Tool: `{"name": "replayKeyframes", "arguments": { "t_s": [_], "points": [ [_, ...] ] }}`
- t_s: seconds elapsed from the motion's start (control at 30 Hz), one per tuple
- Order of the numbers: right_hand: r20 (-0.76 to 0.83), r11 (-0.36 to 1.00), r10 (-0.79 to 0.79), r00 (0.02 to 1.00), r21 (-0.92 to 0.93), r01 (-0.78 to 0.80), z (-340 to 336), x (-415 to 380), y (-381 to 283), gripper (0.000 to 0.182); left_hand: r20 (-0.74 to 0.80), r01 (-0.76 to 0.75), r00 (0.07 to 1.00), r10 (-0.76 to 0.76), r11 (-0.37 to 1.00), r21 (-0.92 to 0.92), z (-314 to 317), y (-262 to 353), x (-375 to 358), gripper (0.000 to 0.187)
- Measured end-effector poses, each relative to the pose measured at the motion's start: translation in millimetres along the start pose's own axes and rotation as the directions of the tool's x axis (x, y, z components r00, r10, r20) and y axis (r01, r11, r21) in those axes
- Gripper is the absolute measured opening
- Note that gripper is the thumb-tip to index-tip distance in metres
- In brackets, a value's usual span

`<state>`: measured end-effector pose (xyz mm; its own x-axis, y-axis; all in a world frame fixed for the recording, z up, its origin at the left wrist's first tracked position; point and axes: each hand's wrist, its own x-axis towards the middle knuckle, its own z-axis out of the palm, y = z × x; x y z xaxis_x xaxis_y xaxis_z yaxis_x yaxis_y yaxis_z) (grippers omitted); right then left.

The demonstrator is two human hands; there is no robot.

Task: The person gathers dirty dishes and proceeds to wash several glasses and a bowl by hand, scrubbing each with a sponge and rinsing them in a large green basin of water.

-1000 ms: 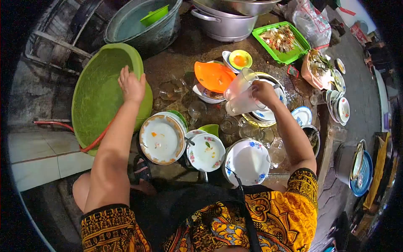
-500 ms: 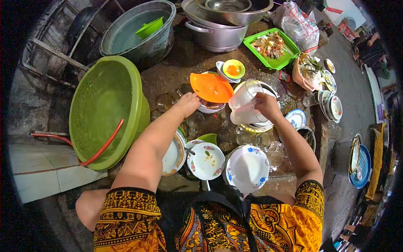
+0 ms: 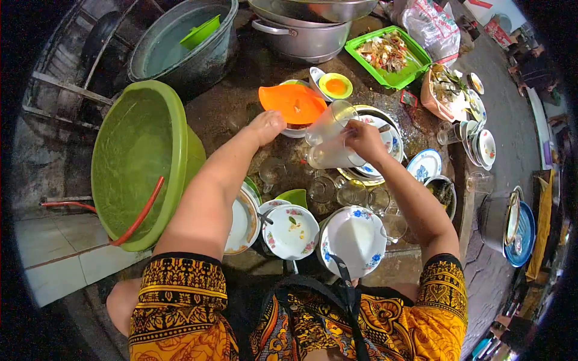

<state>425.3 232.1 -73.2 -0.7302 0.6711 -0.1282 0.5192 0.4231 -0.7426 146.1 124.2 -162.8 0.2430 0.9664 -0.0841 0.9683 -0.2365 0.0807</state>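
White plates with blue flowers [image 3: 355, 237] are stacked nearest, a bit right, with a floral bowl [image 3: 293, 231] of food scraps just left of them. Past those there's a bunch of clear mugs [image 3: 352, 194], then both hands. Right hand [image 3: 364, 141] has its grip closed around the rim end of two tall clear tumblers [image 3: 328, 154], tilted over near some plates. Left hand [image 3: 268, 127] is at the near left edge of an orange dish [image 3: 295, 103] sitting over a bowl; fingers look bent, but I can't tell if that grip has hold of it.

So I'd say the step is handling tumblers and orange dish at once. Next move probably calls for pinning the tumblers firmly and keeping the dish level. Green basin [image 3: 179, 129] is off left; far back: green tray [image 3: 415, 62], metal pot [image 3: 310, 43], grey tub [image 3: 226, 51].
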Motion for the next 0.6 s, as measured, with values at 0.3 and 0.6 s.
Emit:
{"name": "replayKeyframes", "arguments": {
  "t_s": [0.3, 0.6],
  "points": [
    [0.034, 0.992, -0.124, 0.992, -0.011, 0.124, 39, 8, -9, 0.025, -0.042, 0.084, 0.996, -0.077, 0.979, 0.186, -19, -18, 16, 0.020],
    [0.146, 0.990, -0.115, 0.983, -0.069, 0.126, 120, 23, 28, 0.027, -0.021, 0.119, 0.993, -0.119, 0.936, 0.331, -17, -3, 7, 0.018]
  ]
}}
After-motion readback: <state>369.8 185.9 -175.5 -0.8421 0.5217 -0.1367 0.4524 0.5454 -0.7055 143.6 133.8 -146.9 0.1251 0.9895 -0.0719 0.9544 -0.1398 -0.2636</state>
